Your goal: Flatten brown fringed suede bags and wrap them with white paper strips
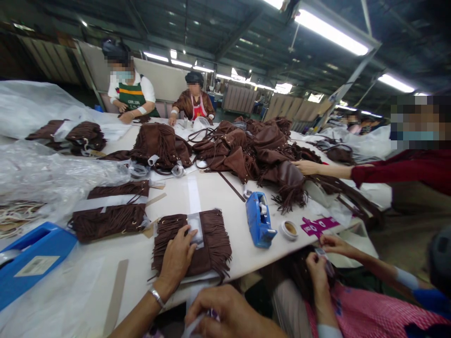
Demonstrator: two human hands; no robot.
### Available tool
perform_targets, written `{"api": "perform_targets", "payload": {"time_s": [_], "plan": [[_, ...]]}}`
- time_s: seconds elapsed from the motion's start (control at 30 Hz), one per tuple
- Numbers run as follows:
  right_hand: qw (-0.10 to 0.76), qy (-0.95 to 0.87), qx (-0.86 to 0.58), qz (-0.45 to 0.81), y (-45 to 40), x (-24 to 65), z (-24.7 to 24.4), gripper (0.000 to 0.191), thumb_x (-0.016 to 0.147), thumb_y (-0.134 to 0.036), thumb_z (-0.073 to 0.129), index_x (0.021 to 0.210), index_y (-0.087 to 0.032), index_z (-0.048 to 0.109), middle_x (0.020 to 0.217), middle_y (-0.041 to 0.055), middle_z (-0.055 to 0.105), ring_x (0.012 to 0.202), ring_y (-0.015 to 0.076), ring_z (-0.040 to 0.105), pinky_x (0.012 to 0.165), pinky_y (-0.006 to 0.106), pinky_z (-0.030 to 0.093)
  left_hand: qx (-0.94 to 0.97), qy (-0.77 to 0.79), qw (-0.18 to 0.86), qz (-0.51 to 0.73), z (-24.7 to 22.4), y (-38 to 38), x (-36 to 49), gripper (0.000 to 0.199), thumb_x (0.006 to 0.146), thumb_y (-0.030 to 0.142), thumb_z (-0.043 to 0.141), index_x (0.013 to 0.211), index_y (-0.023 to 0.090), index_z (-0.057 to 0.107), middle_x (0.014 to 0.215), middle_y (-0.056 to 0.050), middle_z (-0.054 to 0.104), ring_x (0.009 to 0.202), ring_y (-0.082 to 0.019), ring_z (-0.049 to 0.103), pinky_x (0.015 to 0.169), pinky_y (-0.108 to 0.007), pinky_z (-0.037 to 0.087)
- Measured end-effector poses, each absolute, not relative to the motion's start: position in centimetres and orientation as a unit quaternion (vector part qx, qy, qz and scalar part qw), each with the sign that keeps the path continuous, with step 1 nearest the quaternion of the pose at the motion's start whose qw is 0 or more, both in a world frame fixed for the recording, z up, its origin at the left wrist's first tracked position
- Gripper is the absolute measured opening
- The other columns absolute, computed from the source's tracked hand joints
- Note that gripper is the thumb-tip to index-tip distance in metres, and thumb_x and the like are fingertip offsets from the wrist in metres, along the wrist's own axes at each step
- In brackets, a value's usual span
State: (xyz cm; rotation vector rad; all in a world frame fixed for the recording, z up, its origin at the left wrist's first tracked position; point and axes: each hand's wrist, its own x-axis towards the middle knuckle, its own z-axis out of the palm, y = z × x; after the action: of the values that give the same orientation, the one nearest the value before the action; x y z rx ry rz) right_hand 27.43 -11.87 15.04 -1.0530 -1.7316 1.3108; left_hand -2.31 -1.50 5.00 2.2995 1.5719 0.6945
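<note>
A dark brown fringed bag (216,234) lies flat on the white table in front of me. A white strip (194,195) runs lengthwise on the table and passes over the bag's middle. My left hand (179,249) rests on the bag with fingers stretched out, fingertips on the strip. Close to the camera, below the table's edge, my right hand (225,310) is closed, with the near end of the white strip between its fingers. Part of that hand is cut off by the frame's bottom.
A blue tape dispenser (259,220) and a tape roll (289,230) stand right of the bag. Another blue dispenser (35,263) sits left, near a banded fringed bag (109,225). Brown bags (243,145) are heaped behind. Co-workers sit at right; others stand across the table.
</note>
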Motion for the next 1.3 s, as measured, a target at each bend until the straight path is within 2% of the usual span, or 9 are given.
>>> {"api": "perform_targets", "payload": {"time_s": [0.07,0.13,0.23,0.43,0.53,0.63,1.03,1.13,1.3], "plan": [[0.332,-0.680,-0.409,0.510,-11.0,21.0,15.9,0.029,0.086,-0.055,0.060,0.088,-0.026,0.067,0.082,-0.0015,0.063,0.081,0.0171,0.053,0.072,0.027,0.038,0.784,0.552,0.143,0.247,4.9,-1.6,-2.2,0.043,0.095,0.020,0.044,0.138,0.023,0.046,0.143,-0.011,0.045,0.123,-0.025,0.052,0.097,-0.041,0.045],[0.302,-0.694,-0.450,0.474,-10.1,16.3,16.0,0.010,0.089,-0.031,0.062,0.088,-0.023,0.069,0.087,-0.0006,0.066,0.083,0.0156,0.057,0.075,0.027,0.039,0.773,0.561,0.158,0.249,4.8,-1.7,-2.2,0.046,0.094,0.021,0.044,0.140,0.021,0.044,0.132,-0.011,0.053,0.114,-0.025,0.056,0.094,-0.041,0.045],[0.275,-0.706,-0.508,0.410,-9.0,13.8,15.2,0.010,0.085,-0.014,0.061,0.084,-0.021,0.068,0.086,-0.0015,0.067,0.083,0.0142,0.060,0.075,0.025,0.040,0.756,0.573,0.192,0.251,4.8,-1.5,-2.0,0.046,0.092,0.021,0.047,0.139,0.019,0.048,0.111,-0.009,0.062,0.103,-0.025,0.057,0.090,-0.040,0.044],[0.278,-0.699,-0.527,0.396,-9.2,15.7,12.3,0.012,0.085,-0.010,0.060,0.082,-0.021,0.065,0.080,-0.0031,0.064,0.078,0.0125,0.060,0.071,0.023,0.042,0.691,0.596,0.299,0.279,5.2,-0.6,-2.2,0.043,0.088,0.026,0.054,0.130,0.021,0.057,0.087,-0.001,0.066,0.084,-0.020,0.061,0.077,-0.032,0.041],[0.300,-0.717,-0.512,0.367,-9.7,15.8,11.3,0.015,0.084,-0.008,0.060,0.087,-0.021,0.065,0.101,0.0001,0.067,0.097,0.0145,0.062,0.084,0.025,0.044,0.654,0.593,0.362,0.300,5.7,-0.5,-2.5,0.044,0.088,0.034,0.053,0.130,0.022,0.056,0.082,0.002,0.065,0.075,-0.017,0.061,0.072,-0.029,0.041],[0.294,-0.753,-0.508,0.298,-10.0,15.6,10.4,0.020,0.082,-0.007,0.061,0.094,-0.023,0.064,0.131,0.0043,0.059,0.122,0.0198,0.053,0.101,0.033,0.040,0.629,0.570,0.416,0.326,6.3,-0.5,-2.9,0.048,0.086,0.041,0.054,0.130,0.022,0.055,0.080,0.004,0.062,0.073,-0.016,0.059,0.074,-0.029,0.042],[0.286,-0.785,-0.503,0.222,-11.7,15.0,8.6,0.033,0.071,-0.004,0.061,0.099,-0.023,0.063,0.141,0.0099,0.048,0.130,0.0252,0.047,0.104,0.042,0.044,0.528,0.533,0.560,0.353,7.6,0.4,-3.0,0.051,0.072,0.047,0.068,0.112,0.015,0.062,0.065,0.007,0.052,0.060,-0.012,0.046,0.060,-0.025,0.034],[0.311,-0.811,-0.468,0.163,-12.2,14.7,9.0,0.028,0.074,-0.009,0.062,0.099,-0.022,0.063,0.133,0.0112,0.056,0.121,0.0262,0.056,0.096,0.041,0.053,0.506,0.525,0.584,0.357,7.7,0.5,-2.7,0.055,0.071,0.048,0.069,0.112,0.013,0.061,0.065,0.007,0.051,0.060,-0.011,0.044,0.059,-0.024,0.033],[0.382,-0.800,-0.448,0.114,-13.2,22.2,12.2,0.016,0.090,-0.019,0.057,0.095,-0.032,0.064,0.103,0.0019,0.069,0.101,0.0180,0.067,0.065,0.022,0.059,0.480,0.524,0.602,0.363,7.4,0.4,-2.6,0.057,0.070,0.049,0.072,0.113,0.014,0.062,0.068,0.006,0.054,0.062,-0.010,0.045,0.061,-0.023,0.032]]}}
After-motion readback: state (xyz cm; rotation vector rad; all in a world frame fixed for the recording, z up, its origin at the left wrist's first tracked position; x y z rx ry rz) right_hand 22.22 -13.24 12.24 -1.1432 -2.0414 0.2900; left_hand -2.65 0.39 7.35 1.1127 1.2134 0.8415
